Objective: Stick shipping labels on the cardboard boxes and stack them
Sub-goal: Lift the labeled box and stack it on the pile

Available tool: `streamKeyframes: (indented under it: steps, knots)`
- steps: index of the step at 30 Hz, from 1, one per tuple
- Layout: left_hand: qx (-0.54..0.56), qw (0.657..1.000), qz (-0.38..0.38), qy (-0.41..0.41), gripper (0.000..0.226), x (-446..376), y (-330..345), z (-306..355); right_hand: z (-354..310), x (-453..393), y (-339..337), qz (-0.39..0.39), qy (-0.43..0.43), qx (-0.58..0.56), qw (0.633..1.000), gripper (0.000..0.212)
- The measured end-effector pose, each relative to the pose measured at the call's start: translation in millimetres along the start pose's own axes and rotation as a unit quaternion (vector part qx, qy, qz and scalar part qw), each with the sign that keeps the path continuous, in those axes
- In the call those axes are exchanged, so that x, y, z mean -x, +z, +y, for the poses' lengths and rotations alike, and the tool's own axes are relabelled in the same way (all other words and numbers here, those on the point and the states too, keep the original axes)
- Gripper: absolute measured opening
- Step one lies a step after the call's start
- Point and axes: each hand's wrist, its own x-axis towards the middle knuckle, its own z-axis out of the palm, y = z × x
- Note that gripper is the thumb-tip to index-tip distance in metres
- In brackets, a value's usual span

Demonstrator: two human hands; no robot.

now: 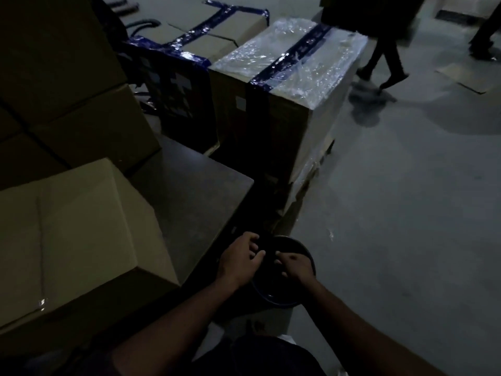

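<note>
While dim light covers the warehouse floor, a person's left hand (pixel 240 257) and right hand (pixel 294 264) meet over a dark round bin (pixel 284 294) just off the table's near right corner, fingers curled around something too dark to identify. A plain cardboard box (pixel 76 234) sits at the near left of the dark table (pixel 195 185). More stacked boxes (pixel 67 99) rise behind it; a plastic-wrapped carton (pixel 298 85) with blue tape stands on the floor beyond.
</note>
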Motion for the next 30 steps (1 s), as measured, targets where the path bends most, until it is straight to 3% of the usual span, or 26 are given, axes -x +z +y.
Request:
streamKeyframes:
  steps: [4,8,13,16,19,24,27,30]
  knots:
    - [0.063,0.994,0.086,0.037,0.032,10.4,-29.0,5.7,-67.8,25.7,27.6,-0.08,-0.164,0.039,0.982,0.015]
    - [0.07,0.96,0.259,0.081,0.025,33.2,-79.0,15.0,-127.0,61.9,66.4,-0.129,-0.299,0.058,0.944,0.011]
    - [0.068,0.887,0.448,0.095,0.019,71.6,-148.9,15.5,-166.6,109.0,121.8,-0.245,-0.355,0.004,0.902,0.012]
    - [0.085,0.827,0.552,0.055,0.017,93.0,-193.6,1.5,-173.8,124.1,156.2,-0.269,-0.399,0.04,0.876,0.01]
    - [0.073,0.782,0.618,-0.01,0.02,115.5,-238.1,-29.5,-171.0,131.6,189.8,-0.26,-0.408,0.093,0.87,0.031]
    - [0.169,0.749,0.626,-0.138,0.05,149.3,-299.6,-116.6,-161.2,137.7,227.0,-0.213,-0.446,0.199,0.846,0.055]
    - [0.193,0.794,0.505,-0.278,0.079,165.9,-324.3,-151.2,-159.3,147.2,239.2,-0.267,-0.434,0.192,0.839,0.07]
    - [0.223,0.824,0.415,-0.315,0.097,179.0,-335.2,-175.3,-160.3,160.2,250.2,-0.298,-0.412,0.176,0.843,0.062]
